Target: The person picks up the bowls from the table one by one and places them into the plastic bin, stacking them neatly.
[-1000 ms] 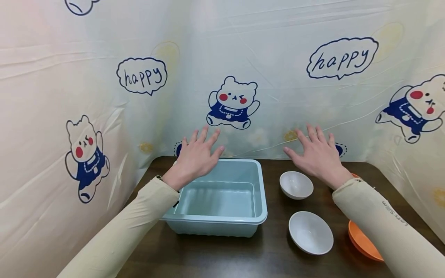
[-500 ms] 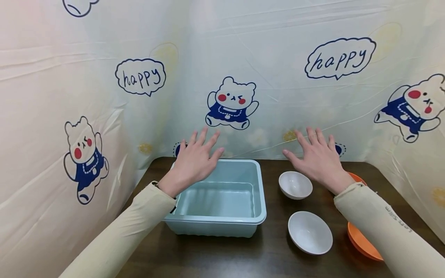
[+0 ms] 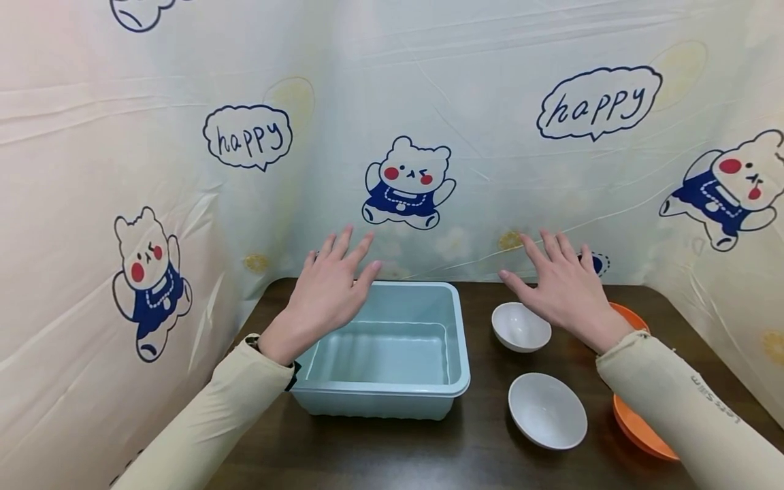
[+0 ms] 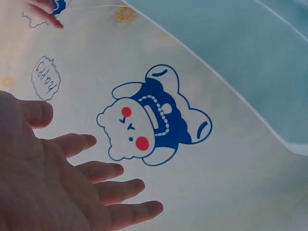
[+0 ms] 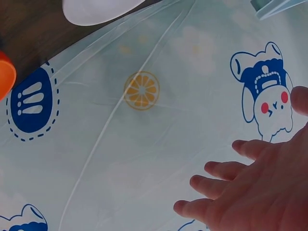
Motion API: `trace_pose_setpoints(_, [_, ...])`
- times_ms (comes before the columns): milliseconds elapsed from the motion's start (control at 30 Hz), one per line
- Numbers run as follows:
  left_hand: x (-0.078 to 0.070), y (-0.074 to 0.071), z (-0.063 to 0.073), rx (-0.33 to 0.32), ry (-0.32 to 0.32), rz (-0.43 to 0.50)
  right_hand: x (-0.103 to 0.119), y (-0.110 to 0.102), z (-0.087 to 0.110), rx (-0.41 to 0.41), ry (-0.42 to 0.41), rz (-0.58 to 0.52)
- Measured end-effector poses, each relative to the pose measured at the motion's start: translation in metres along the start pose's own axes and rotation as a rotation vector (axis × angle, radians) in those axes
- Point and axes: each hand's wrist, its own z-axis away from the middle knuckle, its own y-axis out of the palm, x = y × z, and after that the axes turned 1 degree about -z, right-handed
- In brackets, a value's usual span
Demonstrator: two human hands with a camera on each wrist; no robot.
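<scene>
My left hand is raised over the left side of a light blue plastic basin, its fingers spread and holding nothing. The palm of that left hand shows in the left wrist view. My right hand hovers with spread fingers above the right part of the table, past a small white bowl. Nearer the front stands a second white bowl. Two orange dishes, one at the back and one in front, are partly hidden by the right forearm.
A dark brown table carries all of these. A pale curtain printed with bears and the word "happy" encloses the table at the back and on both sides.
My left hand has drifted left and slightly down; my right hand has shifted slightly right and down. The basin and bowls stay where they were.
</scene>
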Motion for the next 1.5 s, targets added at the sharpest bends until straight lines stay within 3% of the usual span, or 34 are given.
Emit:
trace_pose_setpoints(500, [0.012,-0.003,0.020,-0.021,0.007,0.023,-0.004,0.002,0.014,-0.038,-0.001,-0.002])
trace_pose_setpoints(1500, [0.028,0.000,0.038,-0.042,-0.027,0.083,-0.002,0.015,0.036,-0.048,-0.012,-0.035])
